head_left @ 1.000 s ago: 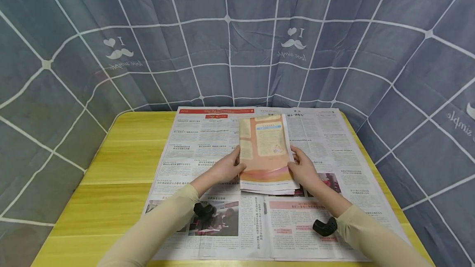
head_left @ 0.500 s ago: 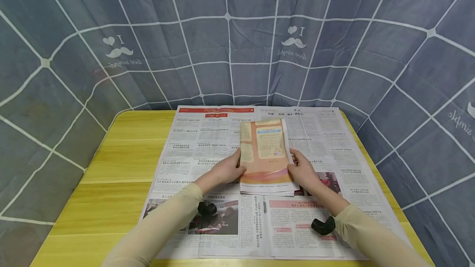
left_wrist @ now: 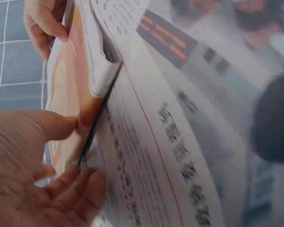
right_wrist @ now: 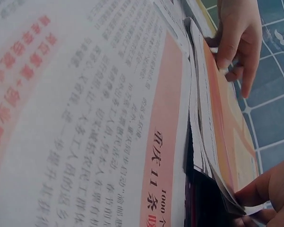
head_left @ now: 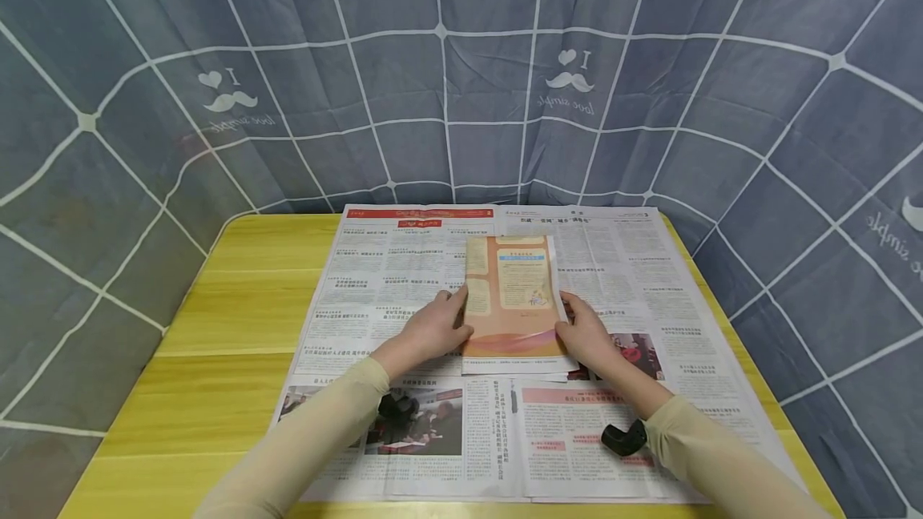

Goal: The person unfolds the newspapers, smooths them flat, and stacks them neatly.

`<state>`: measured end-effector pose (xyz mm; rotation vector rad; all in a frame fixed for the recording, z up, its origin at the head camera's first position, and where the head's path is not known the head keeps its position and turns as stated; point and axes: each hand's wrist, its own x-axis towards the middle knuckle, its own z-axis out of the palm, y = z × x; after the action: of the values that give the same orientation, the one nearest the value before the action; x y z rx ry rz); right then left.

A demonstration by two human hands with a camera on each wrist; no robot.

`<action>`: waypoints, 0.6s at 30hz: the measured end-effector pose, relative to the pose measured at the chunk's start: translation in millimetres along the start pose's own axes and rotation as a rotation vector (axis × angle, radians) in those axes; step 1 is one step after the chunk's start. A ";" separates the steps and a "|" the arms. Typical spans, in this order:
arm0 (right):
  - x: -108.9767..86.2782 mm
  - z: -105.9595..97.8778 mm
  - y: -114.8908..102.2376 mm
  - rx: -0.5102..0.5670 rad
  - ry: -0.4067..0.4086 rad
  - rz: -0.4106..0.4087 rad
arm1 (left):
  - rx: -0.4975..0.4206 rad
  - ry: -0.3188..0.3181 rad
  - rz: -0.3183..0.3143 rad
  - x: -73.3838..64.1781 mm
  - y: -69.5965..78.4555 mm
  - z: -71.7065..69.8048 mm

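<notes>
A folded newspaper point(head_left: 515, 319), its upper face printed orange and cream, lies over the middle of a spread-out newspaper point(head_left: 389, 319). At its left edge, my left hand point(head_left: 433, 328) holds it, the thumb on the orange face and the fingers at the side, as the left wrist view shows. My right hand point(head_left: 587, 336) pinches the opposite edge between thumb and fingers. Several layered sheet edges point(right_wrist: 201, 118) show along the near end in the right wrist view.
The spread newspaper covers much of a yellow wood-grain table point(head_left: 238, 295). A grey curtain with white grid lines point(head_left: 490, 86) surrounds the back and sides. Black devices sit at the left wrist point(head_left: 397, 405) and right wrist point(head_left: 624, 438).
The far edge of the folded newspaper has come slightly nearer, uncovering more of the headline behind it. Both hands have kept their hold on its sides, with only small shifts.
</notes>
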<state>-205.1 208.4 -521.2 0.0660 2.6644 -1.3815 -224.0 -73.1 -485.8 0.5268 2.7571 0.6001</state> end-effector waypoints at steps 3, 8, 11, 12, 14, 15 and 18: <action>-1.0 0.5 -1.1 -0.034 0.011 -0.012 | 0.055 0.025 0.089 -2.7 -4.8 -2.6; -1.9 1.3 0.5 -0.043 0.029 -0.009 | 0.166 -0.002 0.254 -5.3 -12.4 -3.8; -2.1 1.9 1.0 -0.039 0.036 -0.011 | 0.203 -0.040 0.300 -6.4 -15.9 -2.1; -2.1 2.1 1.1 -0.039 0.038 -0.013 | 0.211 -0.051 0.307 -6.6 -16.7 -1.4; -2.4 2.6 0.8 -0.037 0.041 -0.017 | 0.228 -0.071 0.306 -6.8 -18.0 0.2; -2.5 2.7 0.8 -0.035 0.044 -0.018 | 0.231 -0.076 0.304 -6.8 -18.4 1.0; -2.9 3.5 1.0 -0.022 0.047 -0.018 | 0.242 -0.084 0.297 -6.8 -18.7 2.4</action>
<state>-201.8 206.2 -523.6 0.0736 2.7249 -1.3719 -222.6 -90.8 -494.9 1.0039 2.7058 0.2950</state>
